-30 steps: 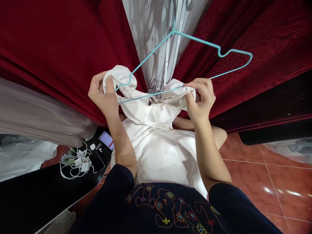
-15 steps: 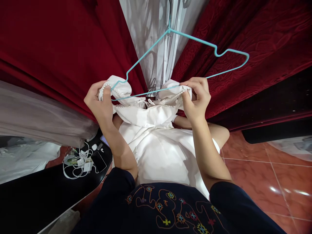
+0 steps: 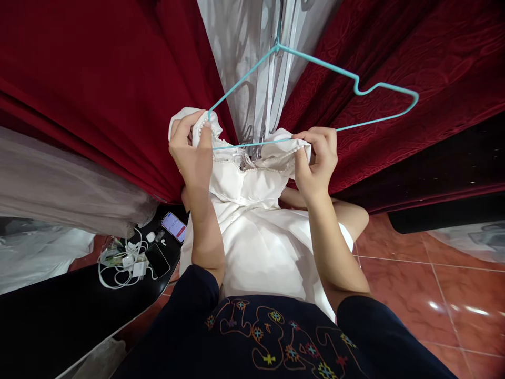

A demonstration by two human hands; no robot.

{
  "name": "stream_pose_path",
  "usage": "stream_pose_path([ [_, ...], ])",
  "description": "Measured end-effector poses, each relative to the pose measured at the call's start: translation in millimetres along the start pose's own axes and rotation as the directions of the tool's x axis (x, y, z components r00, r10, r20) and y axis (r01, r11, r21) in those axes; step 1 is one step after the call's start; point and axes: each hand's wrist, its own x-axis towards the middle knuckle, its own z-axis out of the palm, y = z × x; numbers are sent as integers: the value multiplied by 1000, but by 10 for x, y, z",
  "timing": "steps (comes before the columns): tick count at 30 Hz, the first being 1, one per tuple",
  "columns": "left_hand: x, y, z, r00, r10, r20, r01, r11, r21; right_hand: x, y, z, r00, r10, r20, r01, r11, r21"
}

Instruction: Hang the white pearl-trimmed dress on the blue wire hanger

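A white dress (image 3: 256, 247) with a pearl-trimmed neckline lies over my lap. My left hand (image 3: 193, 160) is closed on its left puffed sleeve, thumb on the pearl edge. The left end of a light blue hanger (image 3: 323, 64) disappears at that sleeve and my fingers, so how far it sits inside is hidden. My right hand (image 3: 319, 163) pinches the other sleeve at its pearl edge. The hanger's bottom bar passes at my right fingers; whether they grip it too I cannot tell. The hanger's right end sticks out bare beyond this hand.
On the left, a black table (image 3: 59, 310) carries white cables (image 3: 126, 266), a lit phone (image 3: 174, 226), a dark phone (image 3: 158, 260) and small white earbud pieces. Red curtains (image 3: 98, 79) hang in front on both sides, with white fabric between them. Red floor tiles (image 3: 394, 295) lie at right.
My left hand has moved right and up with the left sleeve, covering the hanger's left end. The hanger has shifted slightly right. My right hand stays nearly in place.
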Motion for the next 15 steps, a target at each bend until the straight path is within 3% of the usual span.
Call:
stream_pose_path([
  [4,-191,-82,67,998,-57,-9,56,997,-53,17,36,-12,998,57,12,-57,998,-8],
  [9,-463,80,82,997,-57,-43,48,982,-181,20,29,4,999,48,1,-48,999,9],
  [12,-564,169,95,983,-148,107,171,954,-247,2,25,28,1000,31,-4,-31,999,23],
  [15,-593,155,137,893,-329,308,423,847,-322,-12,31,46,1000,3,-29,-2,1000,10],
])
